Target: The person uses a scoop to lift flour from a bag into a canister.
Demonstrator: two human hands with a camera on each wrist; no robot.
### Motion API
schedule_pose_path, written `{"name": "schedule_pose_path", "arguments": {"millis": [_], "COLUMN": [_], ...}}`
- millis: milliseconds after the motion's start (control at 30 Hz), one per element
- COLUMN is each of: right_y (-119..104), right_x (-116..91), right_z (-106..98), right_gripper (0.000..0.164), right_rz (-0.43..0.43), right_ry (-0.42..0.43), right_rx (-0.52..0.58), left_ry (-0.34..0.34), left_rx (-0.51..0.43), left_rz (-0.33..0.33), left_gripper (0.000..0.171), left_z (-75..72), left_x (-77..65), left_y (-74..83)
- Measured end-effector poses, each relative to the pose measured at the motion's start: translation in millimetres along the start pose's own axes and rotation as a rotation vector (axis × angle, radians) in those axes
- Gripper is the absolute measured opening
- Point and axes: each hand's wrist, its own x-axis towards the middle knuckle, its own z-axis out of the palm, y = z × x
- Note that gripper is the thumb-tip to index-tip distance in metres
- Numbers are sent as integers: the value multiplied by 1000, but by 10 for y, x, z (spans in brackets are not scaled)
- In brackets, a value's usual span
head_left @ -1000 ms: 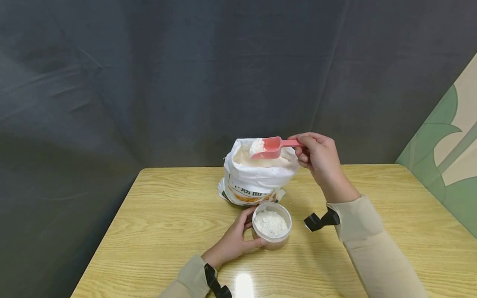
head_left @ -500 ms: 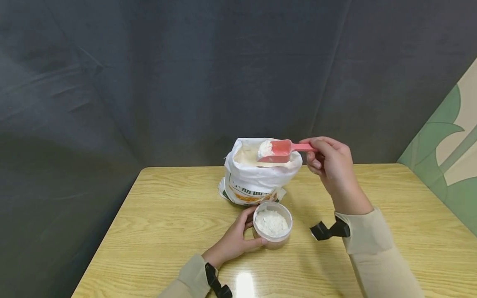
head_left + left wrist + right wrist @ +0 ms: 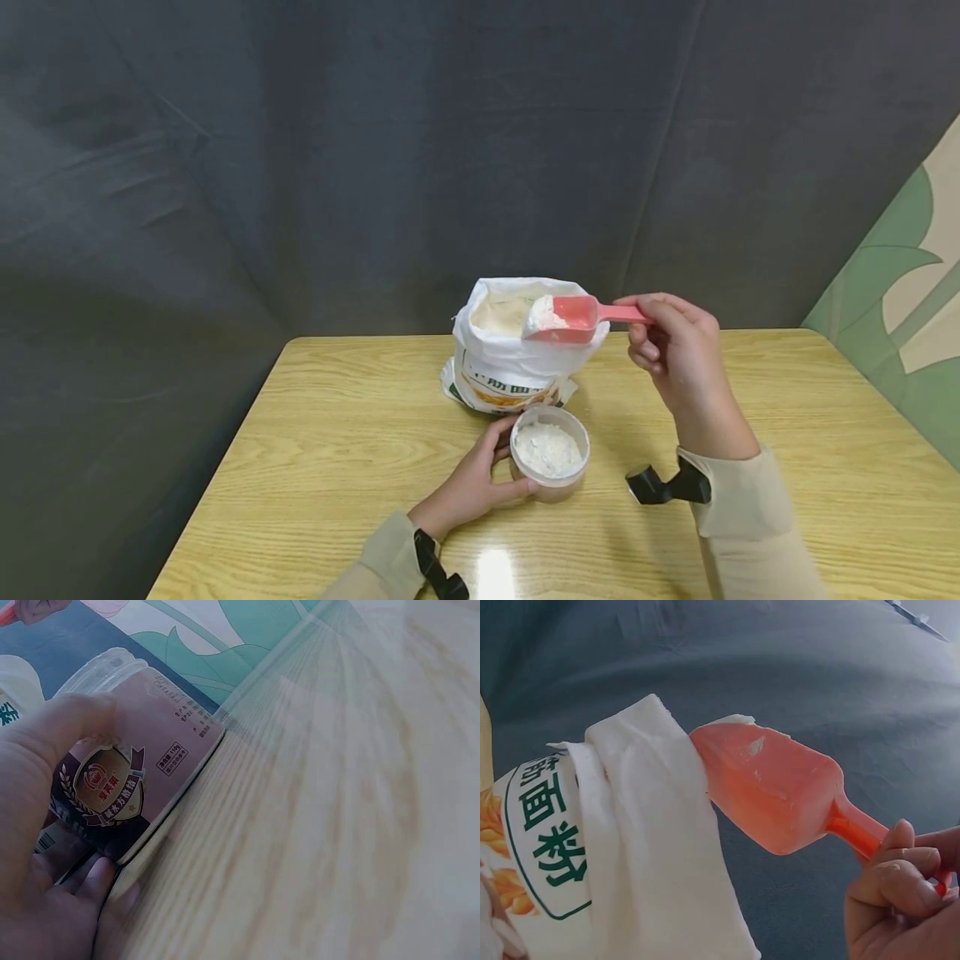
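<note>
In the head view, the right hand (image 3: pixel 681 346) pinches the pink scoop (image 3: pixel 582 313) by its end; the long axis lies nearly level, mouth holding white powder (image 3: pixel 542 315) and pointing to 9 o'clock, at the bag's (image 3: pixel 495 348) 3 o'clock rim. The left hand's (image 3: pixel 468 487) fingers clasp the tub (image 3: pixel 557 493), at the bag's 5 o'clock.

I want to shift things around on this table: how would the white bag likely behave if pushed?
The white bag would probably crumple at its folded, wrinkled rim. It may feel heavy, since pale powder shows high inside it. Standing open-topped, it might spill if tipped.
</note>
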Motion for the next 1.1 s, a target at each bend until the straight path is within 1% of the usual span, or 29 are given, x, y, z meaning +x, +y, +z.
{"name": "schedule_pose_path", "arguments": {"millis": [167, 267, 500, 633, 800, 933, 1100], "right_y": [14, 18, 54, 67, 77, 86, 98], "right_x": [-66, -104, -167, -205, -220, -214, -203], "right_z": [-52, -78, -150, -196, -216, -232, -275], "right_gripper": [34, 34, 38, 39, 38, 39, 43], "right_rz": [-44, -52, -43, -28, -9, -17, -27], "right_ry": [-2, -12, -42, -34, -26, -51, -128], "right_rx": [22, 34, 111, 129, 118, 131, 147], "left_ry": [-1, 2, 5, 7, 15, 11, 12], "left_rx": [-3, -4, 0, 0, -6, -12, -7], "left_rz": [-6, -10, 0, -2, -12, -2, -21], "left_gripper": [86, 86, 87, 87, 87, 86, 87], "left_z": [1, -2, -4, 4, -4, -18, -36], "left_x": [6, 6, 5, 2, -5, -5, -24], "left_y": [-4, 3, 3, -7, -1, -16, -16]}}
